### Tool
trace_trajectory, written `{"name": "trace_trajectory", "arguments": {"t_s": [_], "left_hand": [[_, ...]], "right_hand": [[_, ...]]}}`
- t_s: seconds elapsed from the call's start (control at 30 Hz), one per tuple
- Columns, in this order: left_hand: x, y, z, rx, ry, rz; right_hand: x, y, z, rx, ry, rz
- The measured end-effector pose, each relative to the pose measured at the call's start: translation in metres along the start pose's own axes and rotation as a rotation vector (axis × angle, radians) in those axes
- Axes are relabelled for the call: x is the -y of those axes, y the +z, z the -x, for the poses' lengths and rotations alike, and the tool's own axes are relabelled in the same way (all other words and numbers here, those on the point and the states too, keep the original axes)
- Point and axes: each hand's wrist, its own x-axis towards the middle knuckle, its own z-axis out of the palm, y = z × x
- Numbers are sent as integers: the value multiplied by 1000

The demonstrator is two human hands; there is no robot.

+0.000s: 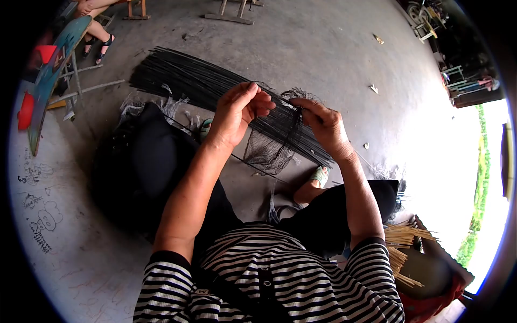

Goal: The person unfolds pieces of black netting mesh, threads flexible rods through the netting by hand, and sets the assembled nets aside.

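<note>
In the middle of the head view, the person's left hand (237, 112) was raised with the palm side turned inward, its thumb and fingers bent close together. Whether that grip had anything between the fingertips could not be made out. Right of centre, the right hand (326, 128) had its grip pinched on a black net (271, 153), whose gathered part sat at the fingertips. The net hung down from there between the two forearms, loose and see-through, in front of a bundle of black rods (183, 74).

The bundle lay slantwise on the grey floor (318, 46), from the upper left of the frame towards the centre right, passing behind both hands. Crumpled clear wrapping (175, 102) showed at its near side, left of centre. Below the right hand was a foot in a pale green sandal (321, 175).

The person's striped shirt (291, 264) and dark trousers (161, 153) filled the bottom and left of centre. At the lower right lay thin pale sticks (399, 247), and a bright doorway (484, 161) stood above them. At the upper left were another person's legs (102, 37), beside a worn blue-green board (70, 37).
</note>
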Motion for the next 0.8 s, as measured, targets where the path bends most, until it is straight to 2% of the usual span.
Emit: {"name": "trace_trajectory", "arguments": {"t_s": [0.13,0.23,0.33,0.43,0.63,0.73,0.8], "left_hand": [[7,-5,-1,-32,22,80],[12,-6,-1,-52,-15,91],[17,4,3,5,-81,44],[15,9,4,35,-88,37],[3,3,0,-16,16,31],[4,5,3,0,24,2],[11,4,4,14,-38,35]], "right_hand": [[-3,1,3,-15,-73,104],[2,0,4,-31,-52,62],[-3,8,2,-139,-140,-75],[8,9,2,-163,-79,-188],[3,-3,2,-109,-327,381],[-7,5,0,-173,-376,429],[-2,11,0,-196,-270,234]]}}
